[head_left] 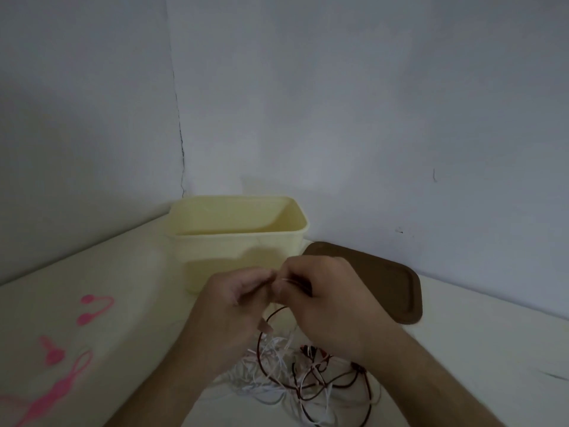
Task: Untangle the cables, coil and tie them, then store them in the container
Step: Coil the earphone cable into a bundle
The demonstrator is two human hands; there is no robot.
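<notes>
Pinching thin strands between curled fingers, the left hand (237, 300) and right hand (320, 291) meet above the pale tabletop (129, 291). Directly below and nearer lies the tangled heap of white and dark brown cables (295, 374), with one brown loop rising to the fingers. Just beyond the hands stands the open cream plastic container (240, 238); its brown lid (385, 288) lies right, pink silicone ties (61, 362) left. No legible writing appears.

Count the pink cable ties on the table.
3, all lying left of the hands. One is farthest back, left of the container; one is nearer; the long one runs toward the lower-left edge, so more may be cropped out.
</notes>
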